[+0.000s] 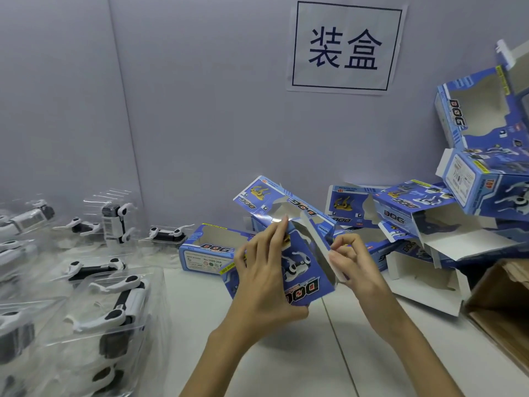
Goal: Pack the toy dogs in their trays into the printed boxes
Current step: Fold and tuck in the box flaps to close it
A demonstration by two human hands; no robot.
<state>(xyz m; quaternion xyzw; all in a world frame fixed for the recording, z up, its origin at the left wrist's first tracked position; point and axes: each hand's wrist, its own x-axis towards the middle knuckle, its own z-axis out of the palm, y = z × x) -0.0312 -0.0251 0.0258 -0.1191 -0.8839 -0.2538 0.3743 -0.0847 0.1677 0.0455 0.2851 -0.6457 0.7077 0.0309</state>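
Both hands hold one blue box [300,262] above the table [286,353].
Left hand [266,270] grips its side; right hand [353,265] pinches the end flap [333,262].

A printed box being held open above the table by two hands

A blue printed box [300,265] marked "DOG" is held above the white table [286,353]: its near side is gripped by the left hand [263,270], and a white end flap [333,266] is pinched by the right hand [353,262]. Toy dogs in clear trays [114,305] are spread over the table's left part. Further blue boxes [458,213], empty and open, are heaped to the right against the grey wall [200,110], where a paper sign [345,47] with two printed characters is fixed. A brown carton [503,308] is seen at the right edge.
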